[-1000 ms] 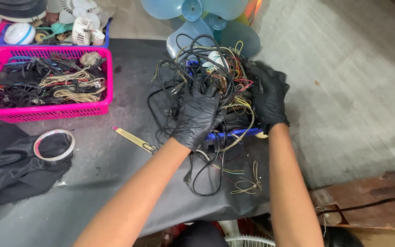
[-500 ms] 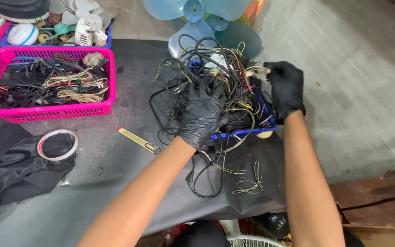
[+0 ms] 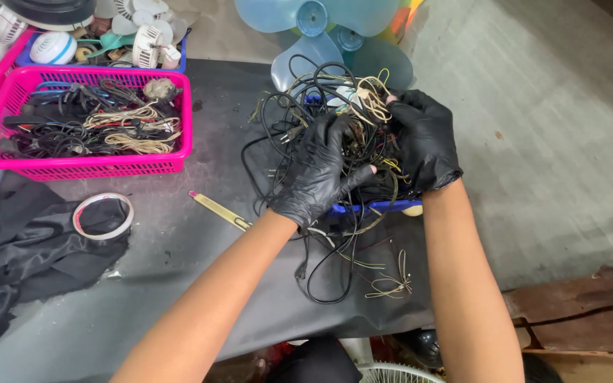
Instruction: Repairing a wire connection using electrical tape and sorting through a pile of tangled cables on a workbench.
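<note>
A pink basket [image 3: 94,167] of cords, a tape roll [image 3: 103,216] and black cloth [image 3: 15,248] lie left.

You wear glossy black gloves on your left hand [image 3: 318,172] and right hand [image 3: 426,142]; your forearms are bare.

My left hand [image 3: 317,174] and my right hand [image 3: 426,142] both wear black gloves. The tangle of wires [image 3: 335,135] under them is mostly black, with cream, yellow and a few red strands. A blue tray [image 3: 374,208] shows beneath it. The desk [image 3: 200,255] is dark grey. The basket [image 3: 94,164] is bright pink with a grid pattern. The fan blades [image 3: 313,28] are translucent light blue. The tape roll [image 3: 103,215] is whitish, the cloth [image 3: 15,255] black.
</note>
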